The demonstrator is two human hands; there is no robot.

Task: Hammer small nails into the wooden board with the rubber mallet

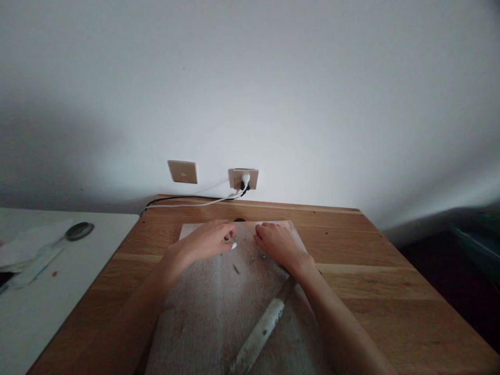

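Observation:
My left hand [214, 235] is closed near the far end of a worn wooden board [203, 323], its thumb and fingers bent together. Something small and white shows at the thumb tip, perhaps the nail; what the fingers pinch is too small to name. Across from it, my right hand [278, 240] rests on the board with curled fingers, their tips hidden. Several small thin metal pieces that look like nails [236, 269] lie between and below the hands. A tool with a worn whitish handle [258, 336] lies diagonally on the board, its far end hidden beneath my right forearm.
The board lies on a wooden table [390, 312] against a white wall. A wall socket [253, 178] holds plugs, with white and black cables [187, 203] along the table's back edge. At left, a white table [97, 260] bears a dark round object [80, 230] and papers.

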